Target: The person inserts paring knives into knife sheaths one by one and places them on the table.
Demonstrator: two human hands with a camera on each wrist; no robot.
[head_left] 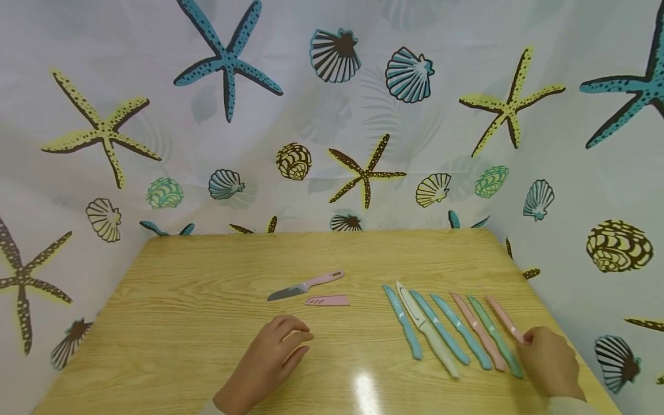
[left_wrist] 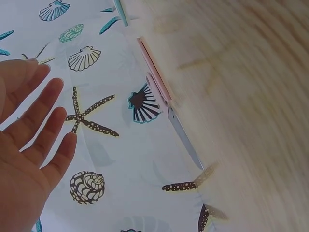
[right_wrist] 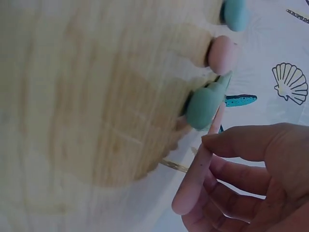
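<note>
In the head view my right hand [head_left: 549, 358] pinches the handle of a pink knife [head_left: 503, 318] at the right end of a row of knives. The right wrist view shows thumb and fingers on that pink handle [right_wrist: 189, 188], beside a green handle [right_wrist: 202, 107]. My left hand [head_left: 275, 358] holds nothing and hovers over the table, its fingers loosely bent. Beyond it lie an unsheathed pink knife [head_left: 324, 279] with a dark grey blade and a separate pink sheath [head_left: 328, 300]. The green knife [head_left: 495, 335] lies just left of the held one.
Left of the green knife, in a slanted row, are another pink knife [head_left: 478, 331], several blue knives [head_left: 403, 324] and a white-bladed knife with a cream handle [head_left: 428, 331]. A patterned cloth [head_left: 311, 115] stands around the back and sides of the wooden table [head_left: 197, 300].
</note>
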